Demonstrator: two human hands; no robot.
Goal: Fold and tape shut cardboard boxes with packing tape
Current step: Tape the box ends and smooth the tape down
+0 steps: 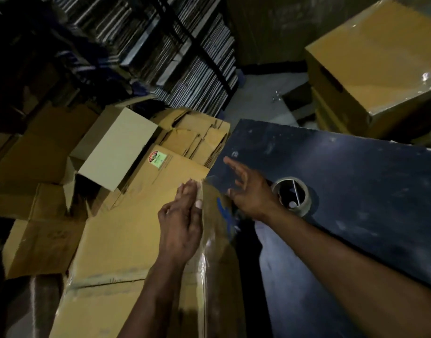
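The left hand [181,223] lies flat with straight fingers on the top face of the cardboard box [126,245], pressing along the clear packing tape strip [204,240] that runs over the box's right edge. The right hand [248,191] is at the 2 o'clock position from the left hand, fingers spread and extended, holding nothing; whether it touches the box corner cannot be determined. The two hands are apart. The box occupies the lower centre of the view, from 6 o'clock upward. A tape roll [293,195] lies on the dark blue table [355,186], just beside the right hand at its 3 o'clock. Flattened cartons [197,140] are stacked at 12 o'clock from the box. Taped boxes [380,69] stand at 2 o'clock, well apart.
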